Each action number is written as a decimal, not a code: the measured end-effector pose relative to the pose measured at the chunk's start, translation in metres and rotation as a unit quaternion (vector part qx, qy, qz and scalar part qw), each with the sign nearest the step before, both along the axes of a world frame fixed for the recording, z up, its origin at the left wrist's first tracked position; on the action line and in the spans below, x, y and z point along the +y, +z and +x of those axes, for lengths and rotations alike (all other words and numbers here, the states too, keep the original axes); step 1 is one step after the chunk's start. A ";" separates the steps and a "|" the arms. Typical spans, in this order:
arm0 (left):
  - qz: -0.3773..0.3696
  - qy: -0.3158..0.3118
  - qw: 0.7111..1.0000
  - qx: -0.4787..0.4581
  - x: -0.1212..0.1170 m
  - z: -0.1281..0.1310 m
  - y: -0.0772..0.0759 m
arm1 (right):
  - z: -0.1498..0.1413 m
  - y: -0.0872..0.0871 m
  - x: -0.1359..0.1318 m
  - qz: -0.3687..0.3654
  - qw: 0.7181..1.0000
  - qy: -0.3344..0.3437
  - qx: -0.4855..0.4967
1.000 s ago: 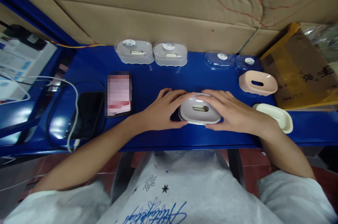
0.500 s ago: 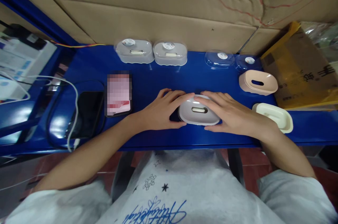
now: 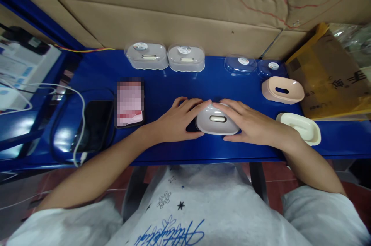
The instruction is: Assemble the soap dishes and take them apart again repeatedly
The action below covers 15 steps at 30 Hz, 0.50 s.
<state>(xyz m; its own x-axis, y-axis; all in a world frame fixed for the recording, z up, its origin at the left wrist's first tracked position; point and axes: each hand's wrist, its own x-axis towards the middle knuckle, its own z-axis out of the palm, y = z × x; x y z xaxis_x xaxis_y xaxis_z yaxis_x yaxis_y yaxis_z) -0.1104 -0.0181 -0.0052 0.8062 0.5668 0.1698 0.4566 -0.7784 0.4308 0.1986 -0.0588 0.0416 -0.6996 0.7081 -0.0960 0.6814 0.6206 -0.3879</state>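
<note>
A grey oval soap dish [image 3: 217, 126] with a cream piece showing in its slot sits on the blue table in front of me. My left hand [image 3: 185, 118] holds its left end, with fingers at the far edge and the thumb at the near left corner. Around the right end is my right hand [image 3: 245, 120], its fingers lying over the far right rim and the thumb low on the near side. The dish's far edge is partly hidden by my fingers. To the right lie a peach slotted soap dish shell [image 3: 283, 90] and a cream tray [image 3: 301, 128].
Two grey soap dishes under clear lids [image 3: 147, 56] stand at the back, with two loose clear lids [image 3: 240, 65] to their right. A cardboard box [image 3: 330, 76] borders the right side. At left are a phone [image 3: 130, 103], a dark device [image 3: 95, 126] and a white cable [image 3: 84, 114].
The grey soap dish has tilted or shifted slightly, its near edge now a little higher in view. Both hands keep nearly the same grip on it.
</note>
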 end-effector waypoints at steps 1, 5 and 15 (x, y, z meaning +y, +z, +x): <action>-0.006 0.003 1.000 -0.001 0.000 0.000 0.000 | 0.000 0.000 0.001 -0.007 1.000 -0.001 0.005; -0.033 0.009 0.999 -0.013 -0.001 0.000 0.003 | 0.001 0.001 0.006 -0.026 0.999 0.005 0.032; -0.045 -0.001 0.999 -0.006 -0.001 0.004 0.001 | 0.001 -0.005 0.011 -0.043 0.998 0.003 0.046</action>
<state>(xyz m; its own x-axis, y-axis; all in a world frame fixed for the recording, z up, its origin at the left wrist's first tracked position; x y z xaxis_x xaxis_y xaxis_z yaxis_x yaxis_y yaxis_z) -0.1067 -0.0191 -0.0042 0.8054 0.5788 0.1273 0.4499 -0.7369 0.5045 0.1991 -0.0483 0.0361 -0.7122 0.6960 -0.0917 0.6373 0.5863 -0.5001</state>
